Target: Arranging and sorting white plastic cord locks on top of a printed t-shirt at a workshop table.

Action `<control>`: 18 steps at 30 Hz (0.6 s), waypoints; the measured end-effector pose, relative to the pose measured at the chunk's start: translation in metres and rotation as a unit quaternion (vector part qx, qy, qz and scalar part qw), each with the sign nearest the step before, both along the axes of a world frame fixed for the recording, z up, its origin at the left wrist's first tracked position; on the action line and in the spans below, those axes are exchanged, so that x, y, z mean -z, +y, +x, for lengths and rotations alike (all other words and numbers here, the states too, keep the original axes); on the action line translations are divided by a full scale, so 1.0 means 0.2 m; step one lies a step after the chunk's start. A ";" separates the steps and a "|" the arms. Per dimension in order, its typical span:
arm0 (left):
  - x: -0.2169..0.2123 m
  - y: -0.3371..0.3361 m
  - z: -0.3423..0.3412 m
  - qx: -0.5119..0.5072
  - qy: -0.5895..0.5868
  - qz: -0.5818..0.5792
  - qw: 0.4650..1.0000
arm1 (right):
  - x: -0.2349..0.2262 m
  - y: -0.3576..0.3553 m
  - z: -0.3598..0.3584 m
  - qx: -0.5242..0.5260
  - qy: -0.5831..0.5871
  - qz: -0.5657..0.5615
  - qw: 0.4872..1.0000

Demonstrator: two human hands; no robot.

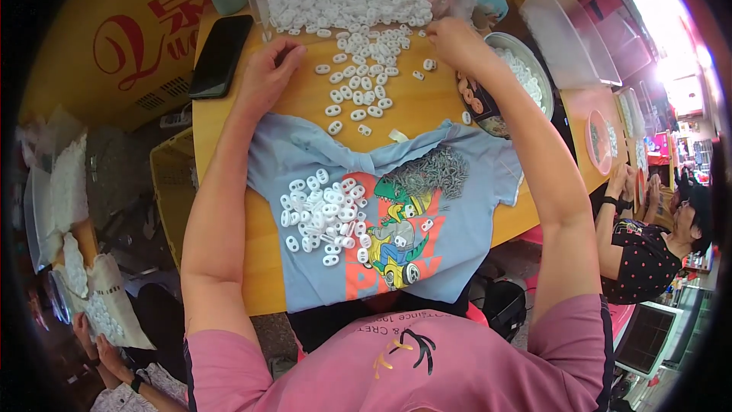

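White oval plastic pieces with two holes (366, 84) lie scattered on the wooden table between my hands. My left hand (271, 72) rests at their left, fingers curled; whatever it may hold is hidden. To their right, the bent fingers of my right hand (457, 42) come together beside a small white piece (422, 33); whether they grip anything is too small to make out. Nearer me lies a light blue printed T-shirt (450, 259), bearing a heap of similar white pieces (324, 210) and a pile of small grey metal screws (435, 172).
Behind the scattered pieces, a clear bin (259, 8) holds a large white heap. A black phone (221, 57) lies at the left, with a round bowl (550, 99) of white pieces beside my right forearm. Co-workers sit at tables on both sides; one wears a dotted black top (644, 259).
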State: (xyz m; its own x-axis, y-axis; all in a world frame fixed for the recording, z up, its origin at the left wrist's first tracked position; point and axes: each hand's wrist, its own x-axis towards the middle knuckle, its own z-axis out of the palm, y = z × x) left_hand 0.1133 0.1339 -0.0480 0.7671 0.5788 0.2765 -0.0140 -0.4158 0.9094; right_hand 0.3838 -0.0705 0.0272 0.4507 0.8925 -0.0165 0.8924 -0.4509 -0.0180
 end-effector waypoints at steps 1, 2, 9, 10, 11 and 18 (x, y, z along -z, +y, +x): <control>0.00 0.00 0.01 0.003 -0.003 -0.001 1.000 | 0.02 0.04 0.04 0.001 -0.001 0.000 1.000; 0.00 -0.01 0.02 0.007 -0.005 -0.002 1.000 | 0.04 0.08 0.07 0.032 -0.004 -0.015 0.999; 0.01 0.00 -0.01 -0.003 -0.006 0.005 1.000 | 0.10 0.17 -0.01 0.111 -0.025 0.060 0.992; 0.01 0.00 0.00 -0.006 -0.006 0.006 1.000 | 0.10 0.16 -0.01 0.112 -0.026 0.060 0.992; 0.00 0.00 0.01 -0.008 -0.006 0.006 1.000 | 0.10 0.15 0.01 0.085 -0.037 0.048 0.995; 0.02 0.02 0.00 -0.003 0.001 0.006 1.000 | -0.12 -0.10 -0.18 -0.123 0.139 0.102 0.977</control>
